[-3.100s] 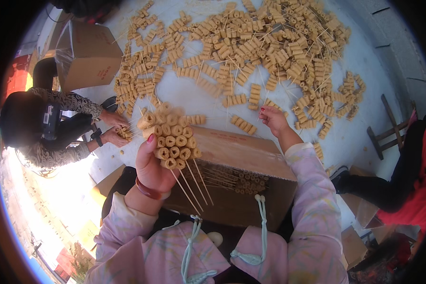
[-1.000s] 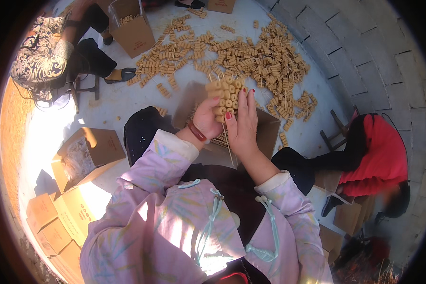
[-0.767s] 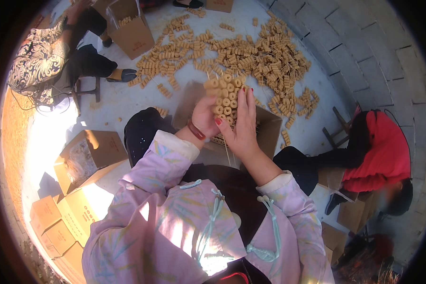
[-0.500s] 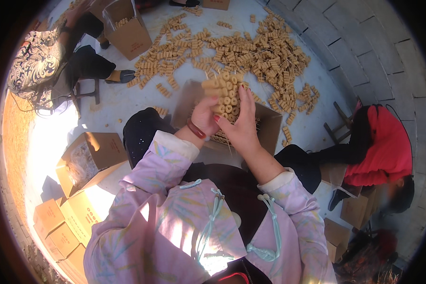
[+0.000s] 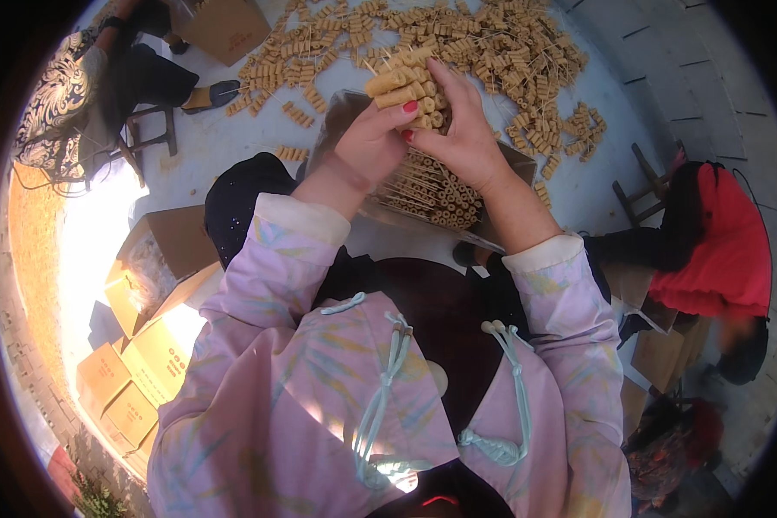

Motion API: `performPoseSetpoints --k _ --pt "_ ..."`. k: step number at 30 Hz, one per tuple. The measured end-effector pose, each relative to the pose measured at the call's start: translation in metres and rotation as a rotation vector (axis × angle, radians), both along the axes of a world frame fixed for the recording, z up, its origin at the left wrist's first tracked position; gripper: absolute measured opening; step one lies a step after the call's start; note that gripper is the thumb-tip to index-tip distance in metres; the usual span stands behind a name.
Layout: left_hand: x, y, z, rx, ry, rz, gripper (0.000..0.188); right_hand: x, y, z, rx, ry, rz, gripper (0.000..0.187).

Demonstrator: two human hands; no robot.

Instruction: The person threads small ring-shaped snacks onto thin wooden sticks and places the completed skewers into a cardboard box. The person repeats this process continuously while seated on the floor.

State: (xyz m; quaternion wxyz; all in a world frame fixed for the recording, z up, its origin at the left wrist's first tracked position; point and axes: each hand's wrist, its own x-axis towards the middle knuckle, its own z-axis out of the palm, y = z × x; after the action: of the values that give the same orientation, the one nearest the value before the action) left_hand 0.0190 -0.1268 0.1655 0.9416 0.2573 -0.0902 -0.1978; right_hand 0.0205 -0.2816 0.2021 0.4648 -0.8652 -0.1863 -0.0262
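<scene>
My left hand (image 5: 373, 138) and my right hand (image 5: 466, 129) are closed around a bundle of skewers (image 5: 406, 85), thin sticks threaded with tan, ridged, hollow rolls. The left supports its near left side; my right fingers wrap the right side, thumbs close together at the front. The bundle is above an open cardboard box (image 5: 340, 114). Inside that box lie packed skewers (image 5: 432, 190), their sticks and round roll ends showing below my wrists. My hands and forearms hide part of the box.
A big heap of skewers (image 5: 527, 73) spreads over the floor beyond the box. An open carton (image 5: 181, 242) and flattened or folded cartons (image 5: 129, 406) are at left. A person in patterned clothing (image 5: 60, 116) sits far left, another in red (image 5: 721, 242) at right, near a wooden stool (image 5: 643, 186).
My view has shifted, so the packed skewers in the box show more. Both hands still hold the bundle, now tilted so the rolls' sides show more at the left.
</scene>
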Motion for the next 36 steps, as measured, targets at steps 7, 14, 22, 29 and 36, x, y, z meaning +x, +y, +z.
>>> performPoseSetpoints --k 7,14,22,29,36 --pt "0.004 -0.003 -0.015 0.016 0.097 -0.022 0.054 0.012 -0.001 -0.028 0.116 0.020 -0.046 0.081" --pt "0.011 0.007 -0.025 0.044 0.103 -0.086 0.064 0.022 -0.030 -0.037 0.446 0.482 0.113 0.077" --pt "0.013 0.024 -0.043 0.355 0.562 0.119 0.056 0.000 -0.062 -0.080 0.715 0.915 0.166 0.077" --pt "0.016 0.027 -0.050 0.610 0.487 0.333 0.040 -0.021 -0.065 -0.161 -0.103 0.722 0.169 0.084" --pt "0.012 0.010 -0.068 0.924 0.319 0.072 0.039 -0.051 -0.048 -0.205 -0.487 0.417 0.265 0.084"
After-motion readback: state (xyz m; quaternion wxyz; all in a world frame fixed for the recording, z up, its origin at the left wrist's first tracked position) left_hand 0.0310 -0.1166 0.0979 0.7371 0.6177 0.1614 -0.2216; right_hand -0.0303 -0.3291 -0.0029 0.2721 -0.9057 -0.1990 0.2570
